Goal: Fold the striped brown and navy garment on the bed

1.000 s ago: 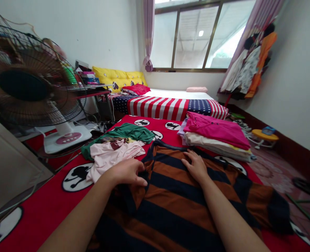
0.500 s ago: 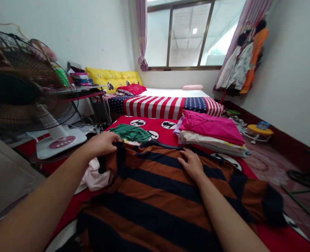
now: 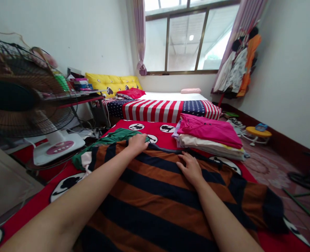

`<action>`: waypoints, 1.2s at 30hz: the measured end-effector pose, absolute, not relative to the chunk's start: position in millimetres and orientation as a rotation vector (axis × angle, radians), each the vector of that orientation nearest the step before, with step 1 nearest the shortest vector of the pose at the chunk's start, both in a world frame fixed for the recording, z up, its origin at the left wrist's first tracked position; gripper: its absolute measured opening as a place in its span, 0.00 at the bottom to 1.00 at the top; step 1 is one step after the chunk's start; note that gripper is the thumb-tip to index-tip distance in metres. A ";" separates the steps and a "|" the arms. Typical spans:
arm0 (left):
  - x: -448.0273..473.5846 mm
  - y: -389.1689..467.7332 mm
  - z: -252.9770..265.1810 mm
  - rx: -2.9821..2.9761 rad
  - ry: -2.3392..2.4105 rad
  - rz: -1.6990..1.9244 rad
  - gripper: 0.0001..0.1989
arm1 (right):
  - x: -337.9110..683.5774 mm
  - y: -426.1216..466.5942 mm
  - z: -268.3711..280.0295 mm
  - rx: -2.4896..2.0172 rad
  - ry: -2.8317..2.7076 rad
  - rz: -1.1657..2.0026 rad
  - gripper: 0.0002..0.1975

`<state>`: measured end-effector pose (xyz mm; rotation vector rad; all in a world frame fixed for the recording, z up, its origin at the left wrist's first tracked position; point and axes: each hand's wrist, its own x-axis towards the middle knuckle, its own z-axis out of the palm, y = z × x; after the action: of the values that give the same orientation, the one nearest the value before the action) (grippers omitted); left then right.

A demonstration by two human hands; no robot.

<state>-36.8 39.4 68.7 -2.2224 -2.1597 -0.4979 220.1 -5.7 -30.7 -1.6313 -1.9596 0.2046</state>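
A striped shirt (image 3: 157, 196) in brown and navy lies spread over the red cover, its collar edge away from me and a sleeve reaching out to the right. At that far edge, left of the collar's middle, my left hand (image 3: 138, 144) is closed on the cloth with its fingers curled over; the fingertips are partly hidden. My right hand (image 3: 191, 168) rests on the shirt just right of the collar, open, fingers spread and lying flat. Past the left sleeve lies a crumpled green garment (image 3: 113, 137), with a bit of pale pink cloth (image 3: 86, 159) beside it.
A stack of folded clothes (image 3: 210, 134), bright pink on top, sits at the far right of the red cover (image 3: 160, 127). An electric fan (image 3: 57, 145) stands close on the left. Beyond is a bed (image 3: 155, 110); a yellow stool (image 3: 258, 132) is on the floor at right.
My left hand has moved right along the shirt's far edge, from the left shoulder toward the collar. The left sleeve now lies flatter over the pale pink cloth. My right hand has barely moved.
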 end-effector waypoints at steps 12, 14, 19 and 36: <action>-8.5 87.9 25.0 -2.347 -2.340 -0.924 0.13 | 224.1 -11.5 -23.4 -1.306 -1.603 0.200 0.10; -8.1 87.3 20.0 -2.317 -2.311 -0.995 0.15 | 224.2 -12.3 -21.9 -1.278 -1.611 0.190 0.10; 0.7 70.7 4.2 -2.303 -2.223 -1.029 0.24 | 224.9 -9.3 -25.3 -1.467 -1.745 0.194 0.12; 16.6 -4.1 -29.6 -2.488 -1.771 -0.441 0.35 | 242.4 -4.5 -29.4 -1.797 -1.721 0.123 0.24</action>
<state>16.6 -4.1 -29.6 -2.4876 -1.7706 -0.4411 242.4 -4.5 -29.4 -1.7972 -1.7206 0.1226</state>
